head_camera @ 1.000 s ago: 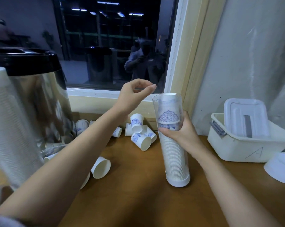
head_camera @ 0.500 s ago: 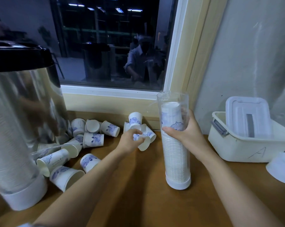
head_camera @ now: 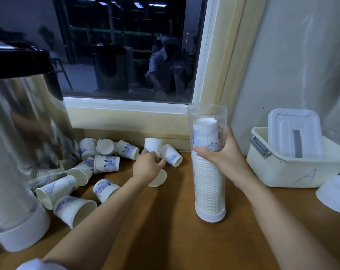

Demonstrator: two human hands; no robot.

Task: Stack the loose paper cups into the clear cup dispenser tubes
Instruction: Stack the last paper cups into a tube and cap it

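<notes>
A clear dispenser tube stands upright on the wooden counter, nearly full of stacked white cups. My right hand grips the tube around its upper part. My left hand is down among the loose paper cups and its fingers curl round one lying cup, whose rim shows below the hand. Several white cups with blue print lie scattered by the window sill, some upright, most on their sides.
A second, filled dispenser tube stands at the near left in front of a large steel urn. A white plastic bin with a lid sits at the right, a white cap beside it.
My left hand came down from above the tube's mouth to the loose cups and closed on one. The cup dropped in has settled lower on the stack. My right hand stayed on the tube.
</notes>
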